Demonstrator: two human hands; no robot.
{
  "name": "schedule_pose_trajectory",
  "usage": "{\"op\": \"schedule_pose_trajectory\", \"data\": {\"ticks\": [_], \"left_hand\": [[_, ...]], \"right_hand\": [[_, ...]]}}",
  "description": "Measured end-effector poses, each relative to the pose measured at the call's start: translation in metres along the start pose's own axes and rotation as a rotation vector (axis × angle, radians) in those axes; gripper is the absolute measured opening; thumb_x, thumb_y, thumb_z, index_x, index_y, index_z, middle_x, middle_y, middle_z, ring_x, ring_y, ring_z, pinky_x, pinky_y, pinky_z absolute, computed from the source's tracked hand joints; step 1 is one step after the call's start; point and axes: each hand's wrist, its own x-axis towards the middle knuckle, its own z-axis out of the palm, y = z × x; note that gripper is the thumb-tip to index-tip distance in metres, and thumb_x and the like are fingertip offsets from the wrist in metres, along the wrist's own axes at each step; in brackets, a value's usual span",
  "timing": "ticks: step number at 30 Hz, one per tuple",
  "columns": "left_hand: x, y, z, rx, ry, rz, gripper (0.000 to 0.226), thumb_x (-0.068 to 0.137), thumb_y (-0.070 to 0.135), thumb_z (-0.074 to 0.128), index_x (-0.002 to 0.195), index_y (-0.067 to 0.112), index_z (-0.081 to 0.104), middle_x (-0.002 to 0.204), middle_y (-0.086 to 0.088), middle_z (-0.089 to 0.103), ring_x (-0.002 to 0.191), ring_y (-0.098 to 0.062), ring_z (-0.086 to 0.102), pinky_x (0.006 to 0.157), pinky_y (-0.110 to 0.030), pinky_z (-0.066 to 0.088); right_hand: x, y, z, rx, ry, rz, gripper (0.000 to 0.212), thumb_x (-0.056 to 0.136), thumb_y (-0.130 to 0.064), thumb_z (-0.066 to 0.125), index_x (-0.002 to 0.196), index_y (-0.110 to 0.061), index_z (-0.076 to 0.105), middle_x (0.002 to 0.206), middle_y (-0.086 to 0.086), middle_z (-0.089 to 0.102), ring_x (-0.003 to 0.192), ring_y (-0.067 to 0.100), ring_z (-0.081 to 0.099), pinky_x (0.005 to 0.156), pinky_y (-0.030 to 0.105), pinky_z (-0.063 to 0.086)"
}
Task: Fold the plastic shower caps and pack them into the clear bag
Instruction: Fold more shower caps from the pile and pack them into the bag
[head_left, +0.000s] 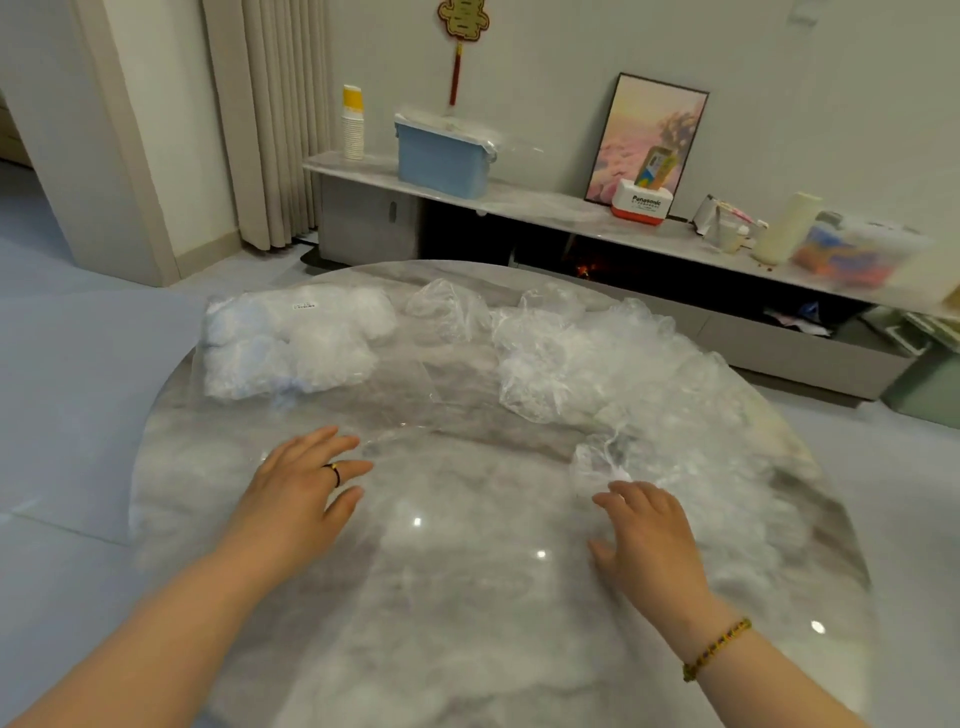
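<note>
A clear bag (291, 343) with folded white shower caps inside lies at the far left of the round marble table (467, 623); its open mouth reaches toward the table's middle. A loose heap of crumpled clear shower caps (587, 358) covers the far right. One crumpled cap (602, 457) lies nearest, just beyond my right hand (649, 540), whose spread fingertips are at its edge. My left hand (301, 488) rests flat on the table near the bag's mouth, fingers apart, holding nothing.
A low marble shelf (545, 202) runs along the wall behind, carrying a blue box (441, 161), stacked paper cups (353, 124), a framed picture (649, 135) and assorted containers. The table's near half is bare glossy marble.
</note>
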Motion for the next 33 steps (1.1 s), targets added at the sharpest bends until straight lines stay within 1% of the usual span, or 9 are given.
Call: {"op": "schedule_pose_trajectory", "data": {"ticks": [2, 4, 6, 12, 16, 20, 24, 29, 33], "left_hand": [[-0.003, 0.016, 0.003, -0.089, -0.075, -0.003, 0.027, 0.079, 0.028, 0.051, 0.085, 0.019, 0.075, 0.096, 0.000, 0.072, 0.099, -0.023, 0.065, 0.075, -0.029, 0.051], [-0.006, 0.026, 0.009, -0.158, -0.156, -0.064, 0.025, 0.091, 0.017, 0.052, 0.111, 0.020, 0.068, 0.120, 0.005, 0.062, 0.120, -0.016, 0.054, 0.097, -0.022, 0.037], [-0.018, 0.035, 0.017, -0.226, -0.200, -0.064, 0.034, 0.094, 0.021, 0.050, 0.128, 0.024, 0.054, 0.135, 0.011, 0.048, 0.130, -0.006, 0.040, 0.102, -0.012, 0.024], [-0.042, 0.053, 0.018, -0.356, -0.235, -0.141, 0.046, 0.080, 0.040, 0.047, 0.119, 0.021, 0.063, 0.121, 0.012, 0.056, 0.119, -0.005, 0.049, 0.090, -0.005, 0.024], [-0.041, 0.052, 0.019, -0.341, -0.225, -0.171, 0.037, 0.092, 0.020, 0.053, 0.129, 0.022, 0.052, 0.132, 0.010, 0.050, 0.124, -0.006, 0.043, 0.092, -0.005, 0.021], [-0.036, 0.060, 0.018, -0.264, -0.105, -0.057, 0.066, 0.081, 0.036, 0.054, 0.141, 0.017, 0.036, 0.132, -0.004, 0.053, 0.119, -0.012, 0.044, 0.097, -0.011, 0.027], [-0.038, 0.072, 0.026, -0.227, -0.160, 0.122, 0.092, 0.065, 0.054, 0.046, 0.146, 0.029, 0.013, 0.131, 0.002, 0.040, 0.116, -0.015, 0.040, 0.107, -0.016, 0.013], [-0.037, 0.068, 0.038, -0.190, -0.021, 0.168, 0.051, 0.063, 0.031, 0.048, 0.112, 0.019, 0.049, 0.101, -0.001, 0.069, 0.101, -0.011, 0.048, 0.106, -0.016, 0.015], [-0.033, 0.053, 0.038, -0.132, -0.008, 0.214, 0.049, 0.061, 0.015, 0.032, 0.085, 0.021, 0.074, 0.083, 0.004, 0.073, 0.083, -0.009, 0.061, 0.089, -0.019, 0.034]], "right_hand": [[-0.013, 0.008, -0.011, -0.067, -0.056, 0.094, 0.064, 0.050, -0.029, 0.088, 0.106, -0.007, 0.066, 0.104, 0.009, 0.066, 0.096, 0.030, 0.064, 0.084, 0.040, 0.051], [-0.016, 0.020, -0.008, 0.000, -0.119, 0.214, 0.060, 0.086, -0.032, 0.058, 0.139, -0.014, 0.036, 0.133, 0.002, 0.050, 0.124, 0.022, 0.044, 0.102, 0.030, 0.032], [-0.016, 0.030, -0.001, 0.116, -0.152, 0.307, 0.054, 0.094, -0.029, 0.045, 0.143, -0.018, 0.027, 0.136, -0.002, 0.047, 0.125, 0.017, 0.040, 0.101, 0.024, 0.028], [-0.010, 0.029, 0.016, 0.037, -0.025, 0.301, 0.025, 0.094, -0.012, 0.041, 0.101, -0.011, 0.065, 0.101, 0.004, 0.062, 0.094, 0.023, 0.053, 0.070, 0.026, 0.031], [-0.003, 0.017, 0.012, 0.203, 0.384, 0.087, 0.014, 0.072, -0.008, 0.061, 0.060, -0.008, 0.069, 0.067, 0.004, 0.068, 0.063, 0.029, 0.064, 0.062, 0.031, 0.045], [-0.006, -0.021, 0.002, 0.460, 0.494, -0.255, 0.019, 0.082, -0.020, 0.048, 0.081, -0.016, 0.067, 0.083, 0.002, 0.073, 0.088, 0.025, 0.066, 0.081, 0.027, 0.040], [-0.027, -0.064, 0.007, 0.746, 0.426, -0.486, 0.017, 0.098, -0.026, 0.037, 0.094, -0.021, 0.054, 0.093, 0.002, 0.072, 0.102, 0.013, 0.057, 0.091, 0.024, 0.042], [-0.042, -0.071, 0.016, 0.822, 0.228, -0.509, 0.019, 0.077, -0.013, 0.052, 0.094, -0.020, 0.053, 0.095, 0.000, 0.070, 0.092, 0.006, 0.058, 0.085, 0.014, 0.043], [-0.041, -0.061, 0.015, 0.589, 0.103, -0.532, 0.011, 0.071, -0.023, 0.047, 0.079, -0.023, 0.053, 0.067, -0.009, 0.062, 0.062, 0.005, 0.052, 0.053, 0.020, 0.046]]}}
